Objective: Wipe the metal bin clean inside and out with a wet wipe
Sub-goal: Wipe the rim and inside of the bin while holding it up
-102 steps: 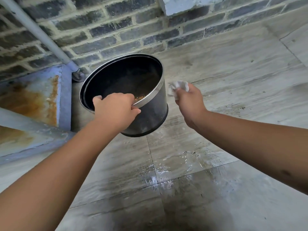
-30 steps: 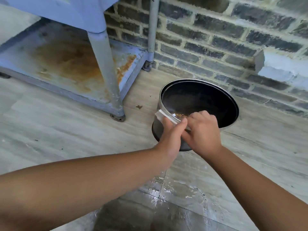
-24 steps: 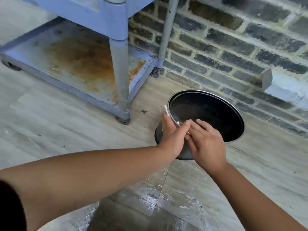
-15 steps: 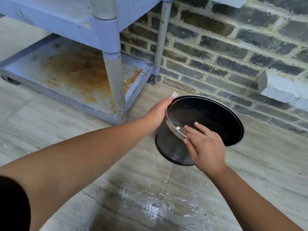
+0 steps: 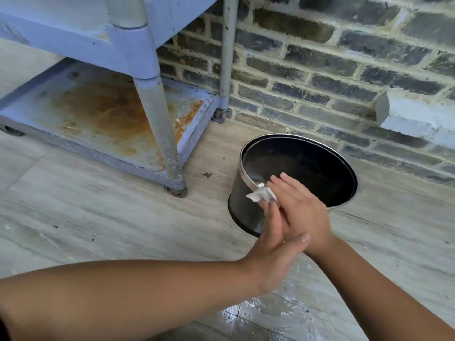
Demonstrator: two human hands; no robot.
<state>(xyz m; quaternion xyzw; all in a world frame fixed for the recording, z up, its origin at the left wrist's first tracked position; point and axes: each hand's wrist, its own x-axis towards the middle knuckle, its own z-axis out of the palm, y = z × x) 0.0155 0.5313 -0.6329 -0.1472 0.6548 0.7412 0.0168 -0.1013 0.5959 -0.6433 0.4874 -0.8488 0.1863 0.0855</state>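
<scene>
The round metal bin [image 5: 310, 166], dark inside with a shiny rim band, stands on the tiled floor by the brick wall. A small white wet wipe [image 5: 260, 195] lies against the near left rim and outer wall. My left hand [image 5: 269, 244] reaches in from the lower left, its straight fingers pressing the wipe to the bin. Crossing over those fingers, my right hand [image 5: 304, 209] lays its fingertips over the near rim and holds the bin steady.
A pale blue metal cart with a rust-stained lower shelf [image 5: 98, 114] stands left of the bin, its front leg and caster [image 5: 175, 190] close by. The brick wall [image 5: 320, 70] runs behind, with a white ledge block [image 5: 413, 116]. A wet patch [image 5: 266, 313] shines on the floor near me.
My left hand has slid the wipe from the far left of the rim back to the near rim, under my right hand. Earlier the bin was held up; now it rests on the floor.
</scene>
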